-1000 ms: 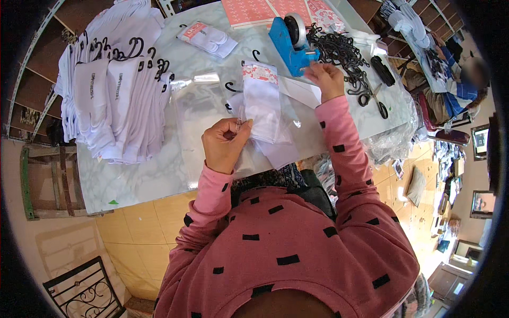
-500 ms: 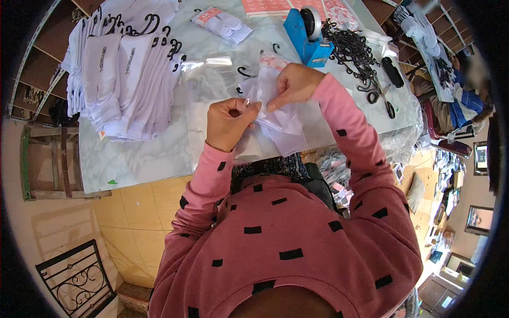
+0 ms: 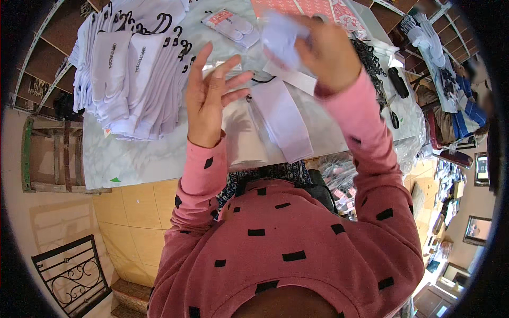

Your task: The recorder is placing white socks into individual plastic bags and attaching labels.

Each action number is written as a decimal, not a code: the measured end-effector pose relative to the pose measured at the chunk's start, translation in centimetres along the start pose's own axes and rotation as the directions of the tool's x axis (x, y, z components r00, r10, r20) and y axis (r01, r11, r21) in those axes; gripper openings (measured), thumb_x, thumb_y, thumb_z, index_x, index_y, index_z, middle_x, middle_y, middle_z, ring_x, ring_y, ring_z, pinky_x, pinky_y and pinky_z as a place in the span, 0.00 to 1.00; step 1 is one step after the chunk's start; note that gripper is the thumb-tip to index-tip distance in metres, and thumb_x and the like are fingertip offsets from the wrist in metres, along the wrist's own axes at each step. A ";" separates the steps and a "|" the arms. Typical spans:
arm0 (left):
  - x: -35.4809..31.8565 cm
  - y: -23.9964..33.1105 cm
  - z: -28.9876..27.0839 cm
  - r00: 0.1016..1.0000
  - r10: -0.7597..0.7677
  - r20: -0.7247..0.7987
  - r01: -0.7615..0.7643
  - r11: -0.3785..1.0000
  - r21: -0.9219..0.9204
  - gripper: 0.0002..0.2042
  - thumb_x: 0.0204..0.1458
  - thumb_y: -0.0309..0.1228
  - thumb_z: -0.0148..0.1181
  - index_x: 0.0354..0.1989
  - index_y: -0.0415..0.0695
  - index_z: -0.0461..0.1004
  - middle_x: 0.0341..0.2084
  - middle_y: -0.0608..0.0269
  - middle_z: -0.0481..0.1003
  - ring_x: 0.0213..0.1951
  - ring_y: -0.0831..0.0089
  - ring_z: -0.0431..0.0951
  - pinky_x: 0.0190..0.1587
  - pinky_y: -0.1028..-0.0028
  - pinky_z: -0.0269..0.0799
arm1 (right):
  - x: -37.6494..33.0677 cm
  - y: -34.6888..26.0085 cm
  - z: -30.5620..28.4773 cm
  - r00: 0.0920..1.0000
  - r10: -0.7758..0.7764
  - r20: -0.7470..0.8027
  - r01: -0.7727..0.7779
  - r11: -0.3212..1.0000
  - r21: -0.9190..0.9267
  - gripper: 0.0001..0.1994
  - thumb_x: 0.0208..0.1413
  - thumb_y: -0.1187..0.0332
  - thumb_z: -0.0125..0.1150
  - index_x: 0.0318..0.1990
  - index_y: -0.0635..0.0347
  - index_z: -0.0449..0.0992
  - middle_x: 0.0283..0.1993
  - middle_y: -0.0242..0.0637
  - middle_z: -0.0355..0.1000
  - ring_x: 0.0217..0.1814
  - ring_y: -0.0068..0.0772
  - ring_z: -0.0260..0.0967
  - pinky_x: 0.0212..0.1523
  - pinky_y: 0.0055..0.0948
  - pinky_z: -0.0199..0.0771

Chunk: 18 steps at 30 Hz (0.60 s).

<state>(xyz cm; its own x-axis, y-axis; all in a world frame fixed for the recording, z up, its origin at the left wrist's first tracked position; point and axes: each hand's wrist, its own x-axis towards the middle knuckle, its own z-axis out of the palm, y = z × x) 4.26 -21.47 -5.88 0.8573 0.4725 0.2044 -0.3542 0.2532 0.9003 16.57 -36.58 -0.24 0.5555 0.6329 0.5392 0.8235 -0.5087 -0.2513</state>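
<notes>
My left hand (image 3: 207,98) is raised over the table with its fingers spread, holding nothing. Farther right, my right hand (image 3: 331,55), smeared by motion, grips a bundle of white socks (image 3: 281,40) by its right side. Blur hides whether a wrapper covers the bundle. Between my forearms, a folded pair of white socks (image 3: 281,119) lies flat near the front edge, a black hook (image 3: 263,79) at its top. Clear plastic bags (image 3: 241,132) lie beside it, partly under my left hand's shadow. A white strip (image 3: 294,79) rests below my right hand.
A thick stack of white socks (image 3: 132,85) with black hooks fills the table's left. A packed pair of socks (image 3: 230,26) lies at the back, near pink printed sheets (image 3: 297,8). A pile of black hooks (image 3: 366,55), scissors (image 3: 393,117) and a black object (image 3: 397,78) are at right.
My hands have parted. The right hand has lifted the white sock bundle up and away; the left has let go and opened. The folded socks beneath are now uncovered, and the blue tape dispenser is hidden.
</notes>
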 end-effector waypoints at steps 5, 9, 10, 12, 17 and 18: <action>1.6 -6.8 -3.3 0.943 0.257 0.212 -0.333 0.690 0.643 0.12 0.51 0.30 0.49 0.43 0.41 0.68 0.35 0.54 0.70 0.35 0.64 0.71 0.35 0.72 0.68 | 5.0 7.2 4.2 0.958 0.266 -0.104 -0.199 0.883 0.424 0.13 0.45 0.68 0.55 0.39 0.60 0.73 0.33 0.45 0.67 0.29 0.36 0.66 0.28 0.27 0.65; 0.6 -9.9 -3.4 0.917 0.237 0.322 -0.360 0.139 0.923 0.14 0.44 0.34 0.57 0.37 0.40 0.69 0.32 0.52 0.70 0.33 0.61 0.69 0.37 0.69 0.66 | -1.4 9.5 5.0 0.939 0.082 0.333 -0.131 0.983 0.127 0.13 0.43 0.61 0.57 0.32 0.61 0.74 0.26 0.43 0.70 0.28 0.38 0.68 0.29 0.31 0.66; 0.3 -9.7 -3.2 0.917 0.232 0.324 -0.355 0.107 0.929 0.15 0.42 0.35 0.59 0.36 0.39 0.69 0.30 0.52 0.70 0.32 0.60 0.70 0.36 0.68 0.66 | -4.0 9.5 4.4 0.871 0.189 0.453 -0.205 0.979 -0.013 0.13 0.42 0.61 0.58 0.30 0.61 0.74 0.27 0.43 0.71 0.30 0.38 0.68 0.30 0.31 0.67; 0.8 -8.9 -2.4 0.950 0.121 0.289 -0.313 0.361 0.878 0.14 0.42 0.34 0.60 0.35 0.38 0.70 0.30 0.53 0.71 0.31 0.65 0.72 0.33 0.72 0.67 | -10.7 11.3 4.3 0.919 0.191 0.344 -0.117 0.968 -0.224 0.15 0.37 0.60 0.62 0.32 0.59 0.75 0.34 0.43 0.71 0.37 0.42 0.68 0.37 0.33 0.67; 1.1 -9.6 -2.2 0.925 -0.299 0.234 0.198 0.906 0.374 0.14 0.42 0.31 0.61 0.35 0.36 0.70 0.26 0.56 0.73 0.24 0.72 0.74 0.28 0.77 0.69 | -14.8 11.1 4.5 0.981 0.193 0.019 -0.188 0.971 -0.148 0.18 0.34 0.60 0.64 0.36 0.58 0.75 0.38 0.43 0.71 0.39 0.45 0.67 0.39 0.35 0.67; 1.2 -9.8 -2.4 0.925 -0.293 0.241 0.140 0.854 0.501 0.14 0.42 0.31 0.60 0.35 0.36 0.70 0.26 0.55 0.74 0.24 0.69 0.74 0.29 0.75 0.70 | -14.8 10.9 4.3 0.971 0.237 0.032 -0.231 0.965 -0.126 0.19 0.33 0.61 0.65 0.36 0.59 0.74 0.38 0.43 0.71 0.39 0.45 0.67 0.40 0.34 0.67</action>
<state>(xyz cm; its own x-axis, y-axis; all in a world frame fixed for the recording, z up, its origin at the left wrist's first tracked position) 7.83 -21.33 -15.40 0.9870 0.1597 0.0179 0.0048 -0.1404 0.9901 17.82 -48.96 -14.35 0.7380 0.5126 0.4388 0.6515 -0.7107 -0.2655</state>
